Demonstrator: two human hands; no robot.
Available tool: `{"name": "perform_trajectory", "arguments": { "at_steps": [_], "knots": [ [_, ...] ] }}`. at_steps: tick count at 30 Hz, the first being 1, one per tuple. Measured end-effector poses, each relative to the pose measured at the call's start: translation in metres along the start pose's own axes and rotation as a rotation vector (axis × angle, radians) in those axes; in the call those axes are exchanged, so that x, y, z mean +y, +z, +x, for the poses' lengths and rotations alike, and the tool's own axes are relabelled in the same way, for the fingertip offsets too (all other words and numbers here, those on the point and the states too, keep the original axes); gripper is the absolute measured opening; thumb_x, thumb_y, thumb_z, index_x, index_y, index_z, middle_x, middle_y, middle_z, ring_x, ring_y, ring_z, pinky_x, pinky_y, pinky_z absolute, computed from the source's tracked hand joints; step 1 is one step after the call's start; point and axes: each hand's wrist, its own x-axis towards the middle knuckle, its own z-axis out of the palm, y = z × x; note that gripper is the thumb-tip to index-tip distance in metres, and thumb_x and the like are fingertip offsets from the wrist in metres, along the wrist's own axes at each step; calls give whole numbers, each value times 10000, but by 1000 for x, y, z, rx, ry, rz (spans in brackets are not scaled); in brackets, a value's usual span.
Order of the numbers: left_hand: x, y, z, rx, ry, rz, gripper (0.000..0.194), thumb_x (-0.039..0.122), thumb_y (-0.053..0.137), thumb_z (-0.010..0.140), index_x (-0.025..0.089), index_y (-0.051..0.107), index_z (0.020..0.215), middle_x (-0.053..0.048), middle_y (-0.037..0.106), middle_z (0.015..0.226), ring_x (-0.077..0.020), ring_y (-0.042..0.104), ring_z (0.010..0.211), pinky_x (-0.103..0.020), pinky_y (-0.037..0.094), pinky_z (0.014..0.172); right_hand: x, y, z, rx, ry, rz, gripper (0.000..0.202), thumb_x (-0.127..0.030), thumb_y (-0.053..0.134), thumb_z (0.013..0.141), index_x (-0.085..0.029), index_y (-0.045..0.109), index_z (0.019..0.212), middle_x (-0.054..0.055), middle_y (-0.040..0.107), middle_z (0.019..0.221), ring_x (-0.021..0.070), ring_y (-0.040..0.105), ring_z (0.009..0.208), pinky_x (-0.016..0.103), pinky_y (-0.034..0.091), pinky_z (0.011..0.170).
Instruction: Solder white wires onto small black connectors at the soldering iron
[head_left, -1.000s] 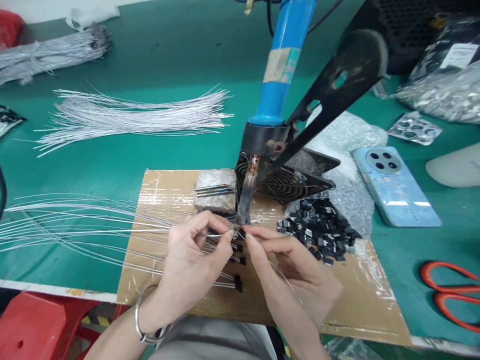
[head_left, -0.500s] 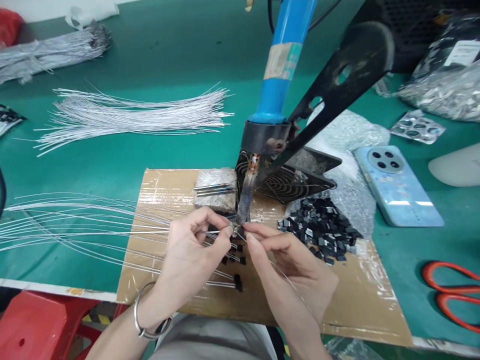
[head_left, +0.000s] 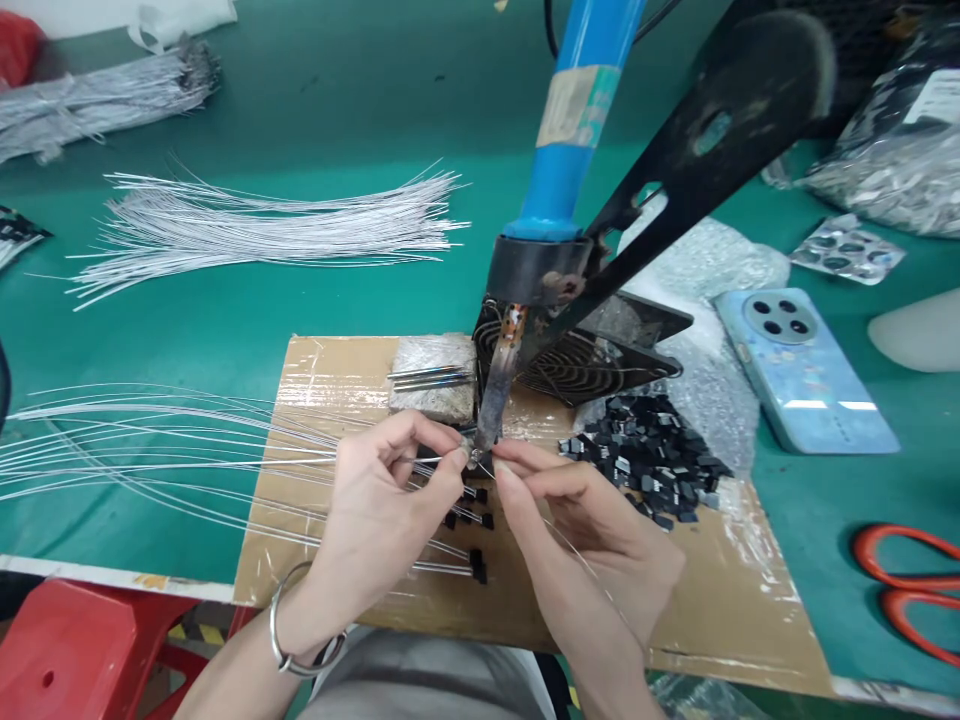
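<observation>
My left hand (head_left: pixel 394 500) pinches white wires (head_left: pixel 300 412) close to the tip of a blue-handled soldering iron (head_left: pixel 495 390). My right hand (head_left: pixel 585 530) is closed on a thin solder wire (head_left: pixel 589 568), whose end reaches the iron's tip from the right. The fingertips of both hands are a short gap apart, and the small part at the tip is too small to make out. Below them, wires ending in black connectors (head_left: pixel 478 566) lie on a brown cardboard sheet (head_left: pixel 300 360). A pile of black connectors (head_left: pixel 652 460) lies right of my right hand.
A black metal arm (head_left: pixel 720 140) holds the iron, with a black fan (head_left: pixel 585 360) behind it. White wire bundles (head_left: pixel 285 225) lie at the back left. On the right are a blue phone (head_left: pixel 810 370), red-handled scissors (head_left: pixel 900 555), a white cylinder (head_left: pixel 919 332) and plastic bags (head_left: pixel 885 180).
The view has shifted slightly, so the iron's arm and the things on the right appear a little farther right. Both hands keep nearly the same pose at the iron's tip.
</observation>
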Motion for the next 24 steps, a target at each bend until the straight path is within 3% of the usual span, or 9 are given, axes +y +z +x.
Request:
{"name": "perform_trajectory", "arguments": {
  "at_steps": [9,24],
  "knots": [
    [2,0,0,-1,-1,-3,101,163,683,793,175,656,696,-44,749,801,-145,643,660,-234,430,522,-2,2,-1,15,14,25,186,-255,787,820,-210,690,668,64,807,974,211,776,848,298,612,790],
    [0,0,0,-8,3,6,88,170,678,788,178,655,703,-53,758,811,-167,685,702,-249,513,575,1,-1,0,-17,-24,19,200,-236,762,837,-212,662,665,42,807,991,189,781,862,261,615,803]
  ]
}}
